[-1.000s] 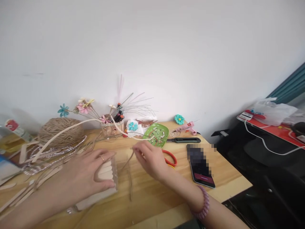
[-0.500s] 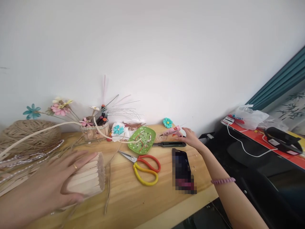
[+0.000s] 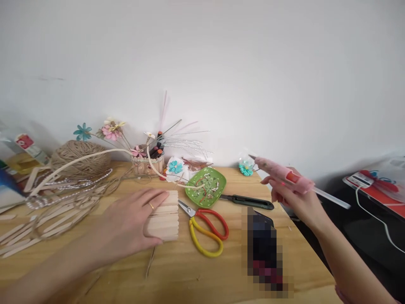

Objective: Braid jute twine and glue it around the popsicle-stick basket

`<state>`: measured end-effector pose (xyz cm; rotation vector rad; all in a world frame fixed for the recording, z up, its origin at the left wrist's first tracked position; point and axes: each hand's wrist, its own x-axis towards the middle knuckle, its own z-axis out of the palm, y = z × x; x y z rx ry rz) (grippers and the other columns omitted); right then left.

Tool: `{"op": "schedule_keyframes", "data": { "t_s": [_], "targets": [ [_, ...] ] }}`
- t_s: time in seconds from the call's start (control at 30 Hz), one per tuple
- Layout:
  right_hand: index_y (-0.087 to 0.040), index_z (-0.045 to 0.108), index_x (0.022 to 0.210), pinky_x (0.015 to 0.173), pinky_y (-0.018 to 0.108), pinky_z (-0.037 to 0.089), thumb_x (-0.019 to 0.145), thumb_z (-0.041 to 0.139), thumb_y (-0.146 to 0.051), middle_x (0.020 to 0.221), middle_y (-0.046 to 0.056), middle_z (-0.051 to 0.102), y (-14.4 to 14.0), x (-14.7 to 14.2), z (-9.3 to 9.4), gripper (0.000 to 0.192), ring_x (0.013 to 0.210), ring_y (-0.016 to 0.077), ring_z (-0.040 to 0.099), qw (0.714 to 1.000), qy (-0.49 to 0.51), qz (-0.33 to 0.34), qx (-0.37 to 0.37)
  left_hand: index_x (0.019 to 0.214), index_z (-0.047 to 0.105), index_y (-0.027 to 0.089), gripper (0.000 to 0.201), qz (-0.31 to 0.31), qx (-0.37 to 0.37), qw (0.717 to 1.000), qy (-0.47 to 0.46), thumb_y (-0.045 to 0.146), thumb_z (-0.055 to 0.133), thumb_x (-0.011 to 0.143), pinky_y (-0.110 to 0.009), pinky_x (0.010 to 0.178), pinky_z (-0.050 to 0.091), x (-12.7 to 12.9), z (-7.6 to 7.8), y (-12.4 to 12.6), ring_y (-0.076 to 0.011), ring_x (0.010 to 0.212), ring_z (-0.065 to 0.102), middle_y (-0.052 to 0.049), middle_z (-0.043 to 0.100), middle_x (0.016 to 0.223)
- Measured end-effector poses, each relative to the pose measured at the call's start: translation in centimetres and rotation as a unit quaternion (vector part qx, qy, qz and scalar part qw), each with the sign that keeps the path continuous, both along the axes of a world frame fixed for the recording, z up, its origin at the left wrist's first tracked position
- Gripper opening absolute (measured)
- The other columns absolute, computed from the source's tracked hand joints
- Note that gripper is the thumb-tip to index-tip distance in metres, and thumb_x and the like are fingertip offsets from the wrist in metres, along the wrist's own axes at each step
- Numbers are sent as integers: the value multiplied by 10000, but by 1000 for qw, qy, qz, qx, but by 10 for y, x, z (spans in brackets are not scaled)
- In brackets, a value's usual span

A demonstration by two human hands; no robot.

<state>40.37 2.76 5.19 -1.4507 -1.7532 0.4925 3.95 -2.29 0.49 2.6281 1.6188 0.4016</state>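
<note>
My left hand [image 3: 126, 219] lies over a pale craft-stick piece [image 3: 167, 215] on the wooden bench [image 3: 177, 274], left of the middle and well in from the back edge. Its fingers stretch across the top and the thumb is spread along the near side, so the piece sits clasped between them; how hard they press, I cannot tell. A short length of twine [image 3: 151, 261] trails from its near side towards the front edge.

My right hand [image 3: 294, 202] is raised at the bench's right edge, fingers curled around a pink glue gun [image 3: 281, 171]. The nozzle points left, towards the wall; a clear glue stick [image 3: 332, 198] juts from the back, and a small red light glows on the body.

Between my hands lie scissors [image 3: 192, 218] with red and yellow handles, tips close to the craft-stick piece. Behind them is a green dish [image 3: 222, 179] of small beads, with a black cutter [image 3: 253, 202] reaching from beside it towards the right edge. Nearer me is a phone [image 3: 264, 245], blurred by pixels. A teal flower [image 3: 246, 169] sits at the back right corner; a ball of twine [image 3: 79, 158] rests left along the back edge.
</note>
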Motion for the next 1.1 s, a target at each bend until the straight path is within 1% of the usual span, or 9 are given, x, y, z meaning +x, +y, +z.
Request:
{"op": "schedule_keyframes", "data": {
  "t_s": [0.13, 0.27, 0.4, 0.5, 0.63, 0.77, 0.9, 0.97, 1.1],
  "targets": [
    [-316, 481, 1287, 690, 315, 570, 864, 483, -271, 1267, 61, 561, -35, -43, 12, 425, 1006, 245, 622, 958, -54, 278, -32, 1317, 405, 240, 802, -34, -4, 999, 3, 397, 722, 598, -470, 938, 404, 2, -6, 2, -343, 1168, 467, -98, 480, 1347],
    [-270, 512, 1271, 792, 347, 561, 855, 490, -221, 1190, 83, 617, -41, -70, 7, 419, 1059, 265, 601, 930, -60, 353, -79, 1349, 365, 246, 873, -76, -13, 997, -18, 448, 738, 587, -475, 999, 342, -2, -9, 6, -330, 1212, 419, -93, 470, 1359],
    [-256, 526, 1257, 930, 416, 467, 876, 483, -282, 1255, 75, 570, -34, -78, 2, 384, 1145, 268, 537, 921, 5, 359, -154, 1304, 443, 228, 763, -83, -16, 994, -68, 583, 631, 656, -542, 1045, 225, 1, 0, 13, -342, 1255, 349, -99, 516, 1316],
    [-254, 541, 1241, 885, 408, 502, 872, 498, -305, 1266, 79, 559, -31, -79, 0, 376, 1144, 275, 537, 918, 58, 351, -174, 1152, 581, 217, 480, -61, -14, 990, -123, 498, 571, 763, -489, 1020, 288, 12, 10, 19, -292, 1227, 388, -77, 574, 1251],
    [-268, 564, 1212, 903, 393, 492, 857, 528, -296, 1262, 67, 567, -32, -79, -5, 358, 1144, 263, 538, 923, 71, 334, -178, 843, 696, 222, 179, -59, -59, 974, -209, 349, 579, 795, -402, 957, 380, 30, 18, 27, -228, 1048, 529, -29, 701, 945],
    [-237, 582, 1191, 774, 348, 553, 836, 543, -330, 1101, 83, 660, -31, -71, -12, 369, 997, 255, 620, 930, 101, 302, -181, 684, 697, 245, 157, -28, -132, 958, -251, 334, 600, 770, -393, 929, 407, 39, 24, 34, -218, 999, 547, 6, 703, 833],
    [-191, 659, 901, 414, 209, 478, 808, 563, -352, 659, 28, 645, -26, -61, -16, 209, 546, 141, 589, 951, 246, 143, -119, 626, 684, 241, 191, -41, -166, 949, -265, 299, 575, 771, -388, 914, 426, 44, 25, 39, -221, 1008, 557, 6, 704, 826],
    [-168, 633, 768, 436, 208, 472, 781, 598, -331, 687, 33, 632, -24, -60, -17, 167, 522, 115, 558, 946, 299, 90, -91, 632, 689, 236, 204, -42, -161, 951, -262, 296, 558, 776, -393, 912, 428, 48, 24, 40, -230, 1019, 560, -8, 704, 828],
    [-149, 633, 822, 484, 222, 484, 769, 607, -327, 748, 43, 623, -23, -64, -17, 187, 568, 121, 578, 929, 319, 126, -136, 925, 663, 214, 278, 22, -186, 923, -335, 398, 621, 720, -422, 890, 454, 62, 28, 43, -254, 1005, 588, -47, 681, 1022]
  ]
}}
